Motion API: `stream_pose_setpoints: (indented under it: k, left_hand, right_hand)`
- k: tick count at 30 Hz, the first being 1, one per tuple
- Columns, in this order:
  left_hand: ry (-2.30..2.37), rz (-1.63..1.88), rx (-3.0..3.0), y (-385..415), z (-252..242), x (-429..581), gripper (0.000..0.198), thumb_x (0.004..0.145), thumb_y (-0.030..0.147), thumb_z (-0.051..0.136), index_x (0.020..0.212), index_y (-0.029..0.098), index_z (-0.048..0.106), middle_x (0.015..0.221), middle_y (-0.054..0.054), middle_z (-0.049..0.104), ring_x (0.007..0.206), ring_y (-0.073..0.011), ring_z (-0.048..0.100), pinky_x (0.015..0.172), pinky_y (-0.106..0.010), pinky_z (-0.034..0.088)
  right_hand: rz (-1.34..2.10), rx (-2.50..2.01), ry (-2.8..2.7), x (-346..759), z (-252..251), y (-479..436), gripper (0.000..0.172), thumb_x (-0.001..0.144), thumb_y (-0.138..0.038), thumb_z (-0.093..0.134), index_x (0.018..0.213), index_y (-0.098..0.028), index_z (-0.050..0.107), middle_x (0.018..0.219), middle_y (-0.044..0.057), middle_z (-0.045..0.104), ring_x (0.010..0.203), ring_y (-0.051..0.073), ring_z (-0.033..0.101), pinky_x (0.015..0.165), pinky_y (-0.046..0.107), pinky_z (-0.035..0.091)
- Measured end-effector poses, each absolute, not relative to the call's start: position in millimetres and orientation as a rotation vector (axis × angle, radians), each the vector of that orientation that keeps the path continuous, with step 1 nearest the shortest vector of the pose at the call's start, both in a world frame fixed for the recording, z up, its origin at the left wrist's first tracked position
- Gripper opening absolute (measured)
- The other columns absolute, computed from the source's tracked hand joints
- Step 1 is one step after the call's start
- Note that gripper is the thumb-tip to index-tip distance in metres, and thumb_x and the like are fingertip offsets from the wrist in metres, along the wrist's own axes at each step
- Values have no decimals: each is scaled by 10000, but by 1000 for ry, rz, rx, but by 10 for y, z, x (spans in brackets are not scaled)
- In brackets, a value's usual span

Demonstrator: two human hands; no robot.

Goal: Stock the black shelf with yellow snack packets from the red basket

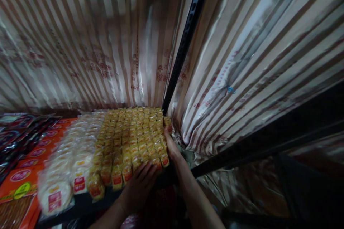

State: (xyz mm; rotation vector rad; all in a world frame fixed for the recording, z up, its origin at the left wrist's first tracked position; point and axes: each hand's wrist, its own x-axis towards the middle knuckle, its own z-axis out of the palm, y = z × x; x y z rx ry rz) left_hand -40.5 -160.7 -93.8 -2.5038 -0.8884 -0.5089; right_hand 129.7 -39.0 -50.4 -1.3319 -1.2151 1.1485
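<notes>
Rows of small yellow wrapped snack packets (134, 132) stand close together on a dark shelf. My left hand (143, 179) rests against the front of these rows, its fingers stretched out and side by side. Along the right side of the block lies my right hand (172, 146), its visible fingers extended near a single yellow packet (168, 123) at the back right corner. Whether that packet touches the fingertips is hard to tell in the dim light. Part of each hand's fingers is hidden behind the hand itself.
Left of the yellow packets are clear-wrapped round white crackers (56, 196), orange snack bags (24, 182) and dark shiny packages (16, 136). A black perforated post (185, 39) rises behind the right corner. Striped printed sheeting (107, 43) hangs behind; a dark bar (242, 150) runs along the right.
</notes>
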Motion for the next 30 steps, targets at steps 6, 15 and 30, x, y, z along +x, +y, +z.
stream_pose_setpoints:
  k: [6, 15, 30]
  left_hand:
    - [-902, -479, -2520, -1603, -982, -413, 524, 865, 349, 435, 1349, 151, 398, 1500, -100, 216, 1336, -285, 255, 1108, -438, 99]
    - [-907, -411, -2544, -1610, -975, -408, 573, 851, 364, 444, 1368, 130, 367, 1505, -115, 194, 1334, -288, 253, 1098, -432, 117]
    - [-916, -400, -2566, -1616, -1005, -414, 578, 847, 380, 457, 1361, 129, 375, 1505, -112, 195, 1355, -301, 200, 1106, -438, 72]
  right_hand:
    - [1360, -1248, -1024, 1356, -479, -346, 559, 821, -632, 404, 1174, -244, 597, 1136, 38, 654, 1227, 211, 472, 1022, 376, 378]
    - [1323, -1329, -1132, 1387, -557, -229, 595, 847, -644, 317, 1138, -217, 612, 1127, 63, 657, 1197, 187, 501, 1003, 345, 383]
    - [1184, -1405, -1262, 1339, -539, -190, 650, 857, -660, 204, 1174, -249, 596, 1144, 62, 646, 1165, 195, 528, 959, 364, 407]
